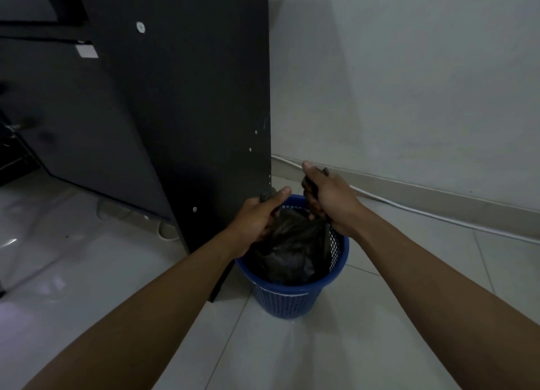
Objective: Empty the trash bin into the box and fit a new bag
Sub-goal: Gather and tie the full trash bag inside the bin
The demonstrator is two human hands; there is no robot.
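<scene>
A blue mesh trash bin (292,297) stands on the tiled floor beside a dark desk panel. Inside it sits a black plastic bag (292,253), its top gathered into two strands that rise above the rim. My left hand (258,217) is closed around the left strand at the bin's far left rim. My right hand (327,195) grips the right strand, held a little higher over the bin's far right rim. What the bag holds is hidden. No box is in view.
The black desk side panel (181,112) rises right behind and left of the bin. A white cable (423,211) runs along the base of the wall (409,82) on the right. Glossy white floor tiles (292,354) spread in front of the bin.
</scene>
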